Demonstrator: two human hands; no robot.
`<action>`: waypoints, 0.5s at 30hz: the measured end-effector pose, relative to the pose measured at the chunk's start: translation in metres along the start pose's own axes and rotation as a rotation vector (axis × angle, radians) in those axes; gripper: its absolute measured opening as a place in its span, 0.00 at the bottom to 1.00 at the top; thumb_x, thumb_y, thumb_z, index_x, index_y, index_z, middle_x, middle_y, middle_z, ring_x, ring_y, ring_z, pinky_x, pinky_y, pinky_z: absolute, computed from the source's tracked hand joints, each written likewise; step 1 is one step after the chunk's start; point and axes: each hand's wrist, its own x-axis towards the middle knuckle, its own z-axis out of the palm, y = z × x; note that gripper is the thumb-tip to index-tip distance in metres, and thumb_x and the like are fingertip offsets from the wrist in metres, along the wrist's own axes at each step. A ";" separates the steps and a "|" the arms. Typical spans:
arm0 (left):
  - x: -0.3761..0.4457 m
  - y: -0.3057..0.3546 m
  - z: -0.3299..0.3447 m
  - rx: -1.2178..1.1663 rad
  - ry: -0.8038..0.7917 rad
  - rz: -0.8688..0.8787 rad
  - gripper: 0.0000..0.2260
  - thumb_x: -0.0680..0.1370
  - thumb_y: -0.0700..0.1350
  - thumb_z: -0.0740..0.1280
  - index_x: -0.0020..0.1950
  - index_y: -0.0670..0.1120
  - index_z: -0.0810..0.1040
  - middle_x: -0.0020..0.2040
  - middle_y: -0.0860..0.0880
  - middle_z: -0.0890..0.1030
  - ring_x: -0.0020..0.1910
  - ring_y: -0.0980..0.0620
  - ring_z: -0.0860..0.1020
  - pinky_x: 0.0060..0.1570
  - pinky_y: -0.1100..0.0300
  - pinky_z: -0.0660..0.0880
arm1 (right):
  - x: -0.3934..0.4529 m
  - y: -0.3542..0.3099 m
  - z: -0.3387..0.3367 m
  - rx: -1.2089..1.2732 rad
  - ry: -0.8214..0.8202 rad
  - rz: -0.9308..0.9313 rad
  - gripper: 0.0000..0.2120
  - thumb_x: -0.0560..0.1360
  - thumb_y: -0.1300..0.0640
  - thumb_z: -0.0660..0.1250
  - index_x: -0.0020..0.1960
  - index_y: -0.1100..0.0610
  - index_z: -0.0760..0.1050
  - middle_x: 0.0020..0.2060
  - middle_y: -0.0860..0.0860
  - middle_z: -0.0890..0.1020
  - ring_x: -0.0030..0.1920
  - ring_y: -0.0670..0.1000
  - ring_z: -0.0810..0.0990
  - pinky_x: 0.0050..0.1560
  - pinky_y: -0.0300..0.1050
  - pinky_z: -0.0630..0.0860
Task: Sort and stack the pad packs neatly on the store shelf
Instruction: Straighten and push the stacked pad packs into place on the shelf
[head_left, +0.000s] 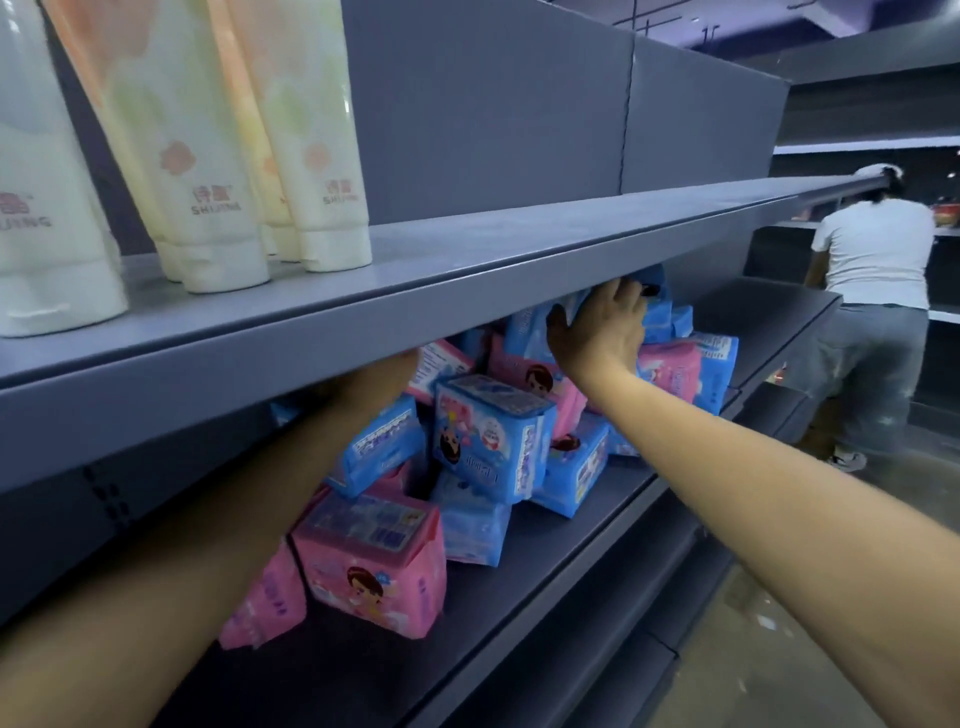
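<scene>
Grey shelf: right hand fingers curled on blue pack; left hand fingers hidden, state unclear.

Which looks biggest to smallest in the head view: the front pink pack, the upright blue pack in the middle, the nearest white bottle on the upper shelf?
1. Nearest white bottle, though cropped and close to the camera.
2. Front pink pack.
3. Upright blue pack.
The two packs look near alike; the pink one lies closer, so their order is unsure.
</scene>
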 end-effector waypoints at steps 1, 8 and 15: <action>0.002 0.014 0.009 0.035 -0.015 -0.001 0.15 0.81 0.43 0.61 0.34 0.44 0.69 0.31 0.44 0.72 0.29 0.55 0.68 0.34 0.59 0.61 | 0.009 0.007 0.000 0.041 -0.026 0.031 0.31 0.73 0.46 0.67 0.68 0.63 0.61 0.65 0.61 0.65 0.65 0.63 0.65 0.61 0.56 0.66; 0.018 0.075 0.079 -0.095 -0.351 -0.030 0.24 0.77 0.39 0.64 0.73 0.42 0.64 0.69 0.41 0.70 0.69 0.43 0.68 0.66 0.58 0.65 | 0.052 0.009 0.012 0.219 -0.272 -0.015 0.43 0.69 0.38 0.69 0.77 0.48 0.52 0.74 0.54 0.56 0.73 0.61 0.56 0.68 0.57 0.65; 0.022 0.075 0.088 -0.216 -0.355 -0.152 0.18 0.76 0.32 0.59 0.66 0.40 0.72 0.65 0.40 0.75 0.65 0.43 0.72 0.66 0.49 0.68 | 0.054 0.002 0.031 0.354 -0.276 -0.051 0.41 0.70 0.42 0.70 0.75 0.50 0.54 0.70 0.53 0.63 0.67 0.61 0.68 0.61 0.53 0.69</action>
